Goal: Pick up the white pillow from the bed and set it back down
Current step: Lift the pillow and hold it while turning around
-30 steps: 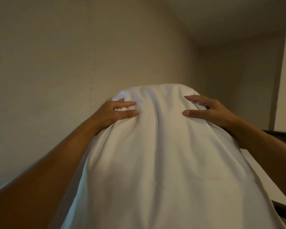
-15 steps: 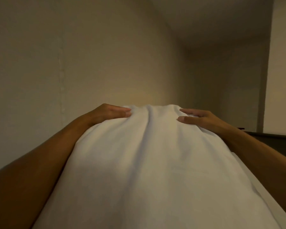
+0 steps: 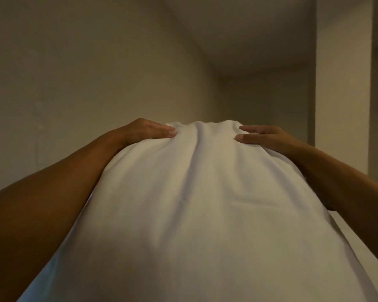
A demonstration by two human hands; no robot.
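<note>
The pillow [image 3: 196, 203] filling the lower centre of the frame is plain white, unpatterned, shaded grey toward the bottom; the wall [image 3: 74, 73] at upper left is plain beige; the ceiling [image 3: 249, 29] at upper right is off-white.

The pillow [image 3: 196, 203] was covered in white cloth, matt and smooth, gathered into soft creases near its far end at mid-frame. The wall [image 3: 85, 73] in the upper left was seen as a matt, faintly textured beige surface; the ceiling [image 3: 249, 29] looked matt too.
</note>
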